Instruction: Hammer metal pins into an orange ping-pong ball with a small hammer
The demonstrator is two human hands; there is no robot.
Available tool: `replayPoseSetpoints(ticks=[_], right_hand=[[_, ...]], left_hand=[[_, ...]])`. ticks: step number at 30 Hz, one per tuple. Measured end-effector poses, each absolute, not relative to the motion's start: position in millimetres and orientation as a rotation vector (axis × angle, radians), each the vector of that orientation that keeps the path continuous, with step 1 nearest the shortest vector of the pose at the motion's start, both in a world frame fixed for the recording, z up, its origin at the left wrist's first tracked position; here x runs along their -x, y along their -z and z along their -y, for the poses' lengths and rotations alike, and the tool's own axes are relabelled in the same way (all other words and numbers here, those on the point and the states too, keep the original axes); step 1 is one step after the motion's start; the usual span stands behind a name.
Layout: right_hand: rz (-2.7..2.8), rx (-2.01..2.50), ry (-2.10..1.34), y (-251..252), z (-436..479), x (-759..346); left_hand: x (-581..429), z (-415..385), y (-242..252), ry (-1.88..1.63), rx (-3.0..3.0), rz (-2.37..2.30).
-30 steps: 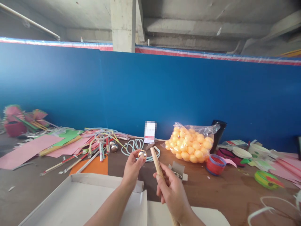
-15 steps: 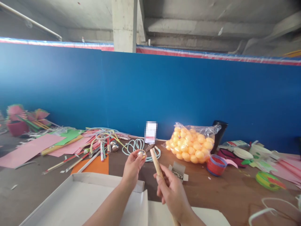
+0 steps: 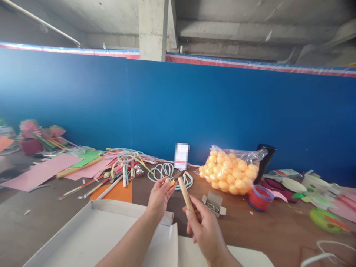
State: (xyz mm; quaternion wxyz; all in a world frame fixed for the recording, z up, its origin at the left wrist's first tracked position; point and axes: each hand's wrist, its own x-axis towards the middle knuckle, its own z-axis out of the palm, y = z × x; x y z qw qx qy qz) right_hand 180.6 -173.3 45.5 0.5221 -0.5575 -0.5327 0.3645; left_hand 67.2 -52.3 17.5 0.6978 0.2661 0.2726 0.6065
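My left hand (image 3: pixel 159 199) pinches a small shiny metallic ball (image 3: pixel 171 180) between thumb and fingertips, its side partly covered and a golden tint showing on it. My right hand (image 3: pixel 202 221) is wrapped round a pale wooden stick (image 3: pixel 184 192), which tilts up to the left with its top end just right of the ball. Ball and stick are apart. Behind them a loop of pale blue cord (image 3: pixel 164 170) lies on the table. Beyond my right hand sits a small open box (image 3: pixel 213 204) with little metal pieces inside.
A clear bag of orange balls (image 3: pixel 229 172) stands behind, beside a red tape-like roll (image 3: pixel 260 197). Left lie shiny balls (image 3: pixel 139 171), coloured sticks and pink paper (image 3: pixel 47 170). A white cardboard tray (image 3: pixel 111 237) is in front. A blue partition (image 3: pixel 194 107) closes the back.
The ball has turned in my left fingers and shows less of its surface. My right hand keeps its hold on the stick. The view has shifted slightly, moving the scene to the right.
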Motion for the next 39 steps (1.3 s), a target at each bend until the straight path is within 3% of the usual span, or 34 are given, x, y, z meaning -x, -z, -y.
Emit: replayPoseSetpoints(ticks=[39], right_hand=[[1.283,1.37,-0.918,-45.0,172.5,-180.9]], left_hand=[[-66.1,52.4,-18.4,-1.302,-0.589,-0.612]])
